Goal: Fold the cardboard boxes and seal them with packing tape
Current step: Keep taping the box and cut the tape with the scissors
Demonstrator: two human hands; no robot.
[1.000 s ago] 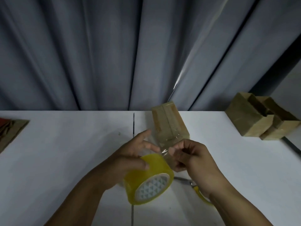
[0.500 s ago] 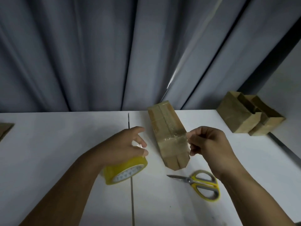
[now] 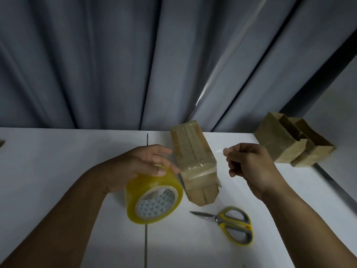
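A narrow brown cardboard box [image 3: 193,151] lies lengthwise on the white table [image 3: 58,171], with clear tape over its top and a band of it near its front end. My left hand [image 3: 139,165] grips a yellow packing tape roll [image 3: 152,198] just left of the box, with the core facing me. To the right of the box my right hand [image 3: 251,167] is raised, fingers curled, pinching the end of a clear tape strip. The strip itself is barely visible.
Yellow-handled scissors [image 3: 231,223] lie shut on the table in front of the box. Several taped cardboard boxes [image 3: 286,144] stand at the back right by the table's edge. A corner of flat cardboard [image 3: 1,144] shows at the far left. A grey curtain [image 3: 116,64] hangs behind.
My hands were close together in front of the box and have drawn apart, the roll going left and my right hand going right. The scissors have come into view.
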